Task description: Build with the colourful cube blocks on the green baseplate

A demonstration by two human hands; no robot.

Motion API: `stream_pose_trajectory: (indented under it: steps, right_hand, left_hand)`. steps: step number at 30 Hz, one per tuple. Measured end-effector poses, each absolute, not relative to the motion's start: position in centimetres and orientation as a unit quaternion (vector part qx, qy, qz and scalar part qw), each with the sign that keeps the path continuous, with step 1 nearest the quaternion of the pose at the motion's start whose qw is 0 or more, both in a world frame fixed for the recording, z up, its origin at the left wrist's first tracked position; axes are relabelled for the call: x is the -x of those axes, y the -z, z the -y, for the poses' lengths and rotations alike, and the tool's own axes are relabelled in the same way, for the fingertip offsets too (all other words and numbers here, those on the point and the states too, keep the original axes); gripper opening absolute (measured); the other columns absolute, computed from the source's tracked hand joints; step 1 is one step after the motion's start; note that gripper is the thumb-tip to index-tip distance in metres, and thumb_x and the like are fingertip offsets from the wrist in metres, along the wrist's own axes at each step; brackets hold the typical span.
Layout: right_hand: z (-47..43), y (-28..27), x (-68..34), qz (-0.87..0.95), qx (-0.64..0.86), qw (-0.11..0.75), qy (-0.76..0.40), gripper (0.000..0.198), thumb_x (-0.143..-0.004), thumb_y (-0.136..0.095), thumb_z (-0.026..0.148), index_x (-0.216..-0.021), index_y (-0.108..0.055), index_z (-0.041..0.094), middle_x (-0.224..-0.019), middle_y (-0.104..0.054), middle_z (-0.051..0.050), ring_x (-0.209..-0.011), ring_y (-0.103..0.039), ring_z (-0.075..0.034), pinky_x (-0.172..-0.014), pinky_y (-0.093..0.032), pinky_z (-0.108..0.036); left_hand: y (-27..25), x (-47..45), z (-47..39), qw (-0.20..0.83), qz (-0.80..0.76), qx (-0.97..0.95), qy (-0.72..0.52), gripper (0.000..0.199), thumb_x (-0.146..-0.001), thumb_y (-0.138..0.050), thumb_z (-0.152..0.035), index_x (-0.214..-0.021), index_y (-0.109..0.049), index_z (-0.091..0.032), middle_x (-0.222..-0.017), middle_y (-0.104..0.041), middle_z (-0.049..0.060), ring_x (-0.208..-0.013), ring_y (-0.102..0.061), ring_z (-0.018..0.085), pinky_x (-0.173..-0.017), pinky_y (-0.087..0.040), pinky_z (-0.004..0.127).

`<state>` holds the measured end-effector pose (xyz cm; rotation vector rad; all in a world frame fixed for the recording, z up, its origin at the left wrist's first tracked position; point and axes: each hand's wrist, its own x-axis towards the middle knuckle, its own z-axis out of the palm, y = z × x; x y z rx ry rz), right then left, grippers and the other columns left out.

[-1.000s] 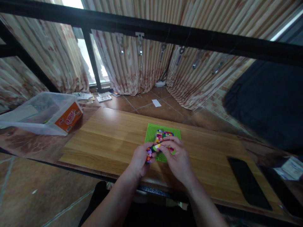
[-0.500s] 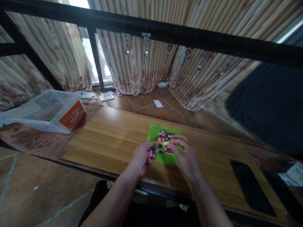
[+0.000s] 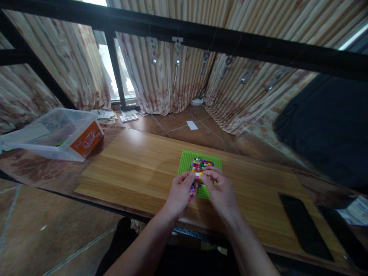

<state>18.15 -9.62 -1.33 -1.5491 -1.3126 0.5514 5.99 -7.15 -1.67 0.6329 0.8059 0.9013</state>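
Note:
On the wooden board lies a green studded baseplate (image 3: 186, 156), bearing a block of many-coloured toy bricks (image 3: 202, 164). Over its near part my left hand (image 3: 180, 191) and my right hand (image 3: 221, 188) meet, fingertips close together. A small piece of yellow and white toy bricks (image 3: 198, 175) is pinched between both thumbs and forefingers. Several loose purple and orange toy bricks (image 3: 192, 190) are also held in the curled lower fingers of my left hand. My hands cover part of the brick block and the baseplate's near left side.
A clear plastic bin (image 3: 61, 130) with an orange label stands at the far left of the table. A black phone-like slab (image 3: 303, 226) lies on the right of the wooden board (image 3: 129, 165). A dark metal bar (image 3: 201, 34) with hanging clips crosses above the table.
My left hand has moved right and slightly up to meet my right hand. Both now pinch the yellow and white piece, which was in my right fingers before.

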Motion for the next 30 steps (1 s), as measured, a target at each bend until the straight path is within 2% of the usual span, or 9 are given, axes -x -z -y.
stream_pose_trajectory:
  steps: [7,12,16,22,26,30]
  right_hand:
    - [9.4,1.4,-17.8,0.512,0.638,0.512,-0.262,0.020,-0.078,-0.062,0.037,-0.073,-0.071,0.020,-0.093,-0.065,-0.007,-0.097,-0.060,-0.024,-0.093,-0.042,-0.041]
    - [9.4,1.6,-17.1,0.492,0.639,0.525,-0.271,0.021,-0.080,-0.061,0.038,-0.073,-0.071,0.021,-0.092,-0.065,-0.007,-0.094,-0.060,-0.023,-0.089,-0.044,-0.040]
    - [9.5,1.4,-17.5,0.518,0.643,0.514,-0.234,0.020,-0.083,-0.059,0.037,-0.079,-0.071,0.022,-0.096,-0.065,-0.006,-0.095,-0.060,-0.022,-0.089,-0.045,-0.040]
    - [9.7,1.0,-20.3,0.590,0.669,0.442,-0.091,0.016,-0.083,-0.061,0.036,-0.079,-0.072,0.026,-0.098,-0.067,-0.006,-0.097,-0.058,-0.025,-0.092,-0.042,-0.046]
    - [9.7,1.7,-20.9,0.632,0.675,0.376,-0.071,0.017,-0.083,-0.061,0.034,-0.076,-0.073,0.026,-0.098,-0.066,-0.006,-0.098,-0.056,-0.026,-0.092,-0.042,-0.047]
    - [9.5,2.4,-20.5,0.648,0.673,0.353,-0.054,0.015,-0.082,-0.063,0.032,-0.074,-0.074,0.026,-0.100,-0.064,-0.007,-0.101,-0.053,-0.028,-0.091,-0.042,-0.047]
  left_hand:
    - [1.7,-6.2,7.3,0.754,-0.387,-0.294,-0.443,0.030,-0.076,-0.065,-0.041,-0.066,-0.052,-0.016,-0.050,-0.045,-0.006,-0.036,-0.033,0.004,-0.032,-0.024,0.016]
    - [1.2,-5.7,7.1,0.817,-0.354,-0.205,-0.407,0.026,-0.073,-0.070,-0.036,-0.072,-0.055,-0.014,-0.056,-0.050,-0.004,-0.039,-0.035,0.002,-0.033,-0.020,0.013]
    - [1.2,-5.4,6.7,0.870,-0.306,-0.123,-0.367,0.019,-0.077,-0.066,-0.027,-0.074,-0.055,-0.012,-0.059,-0.049,-0.003,-0.038,-0.032,0.000,-0.032,-0.017,0.011]
    - [0.9,-4.0,5.6,0.874,-0.290,-0.056,-0.385,0.011,-0.084,-0.058,-0.021,-0.078,-0.052,-0.013,-0.062,-0.047,-0.003,-0.038,-0.032,0.000,-0.032,-0.019,0.010]
    - [0.5,-3.1,5.0,0.866,-0.290,-0.055,-0.403,0.009,-0.086,-0.054,-0.020,-0.079,-0.052,-0.013,-0.063,-0.046,-0.003,-0.039,-0.032,0.000,-0.032,-0.020,0.009]
    - [0.6,-3.0,5.1,0.864,-0.300,-0.063,-0.399,0.010,-0.087,-0.052,-0.019,-0.080,-0.053,-0.012,-0.064,-0.047,-0.003,-0.039,-0.033,0.000,-0.032,-0.022,0.009]
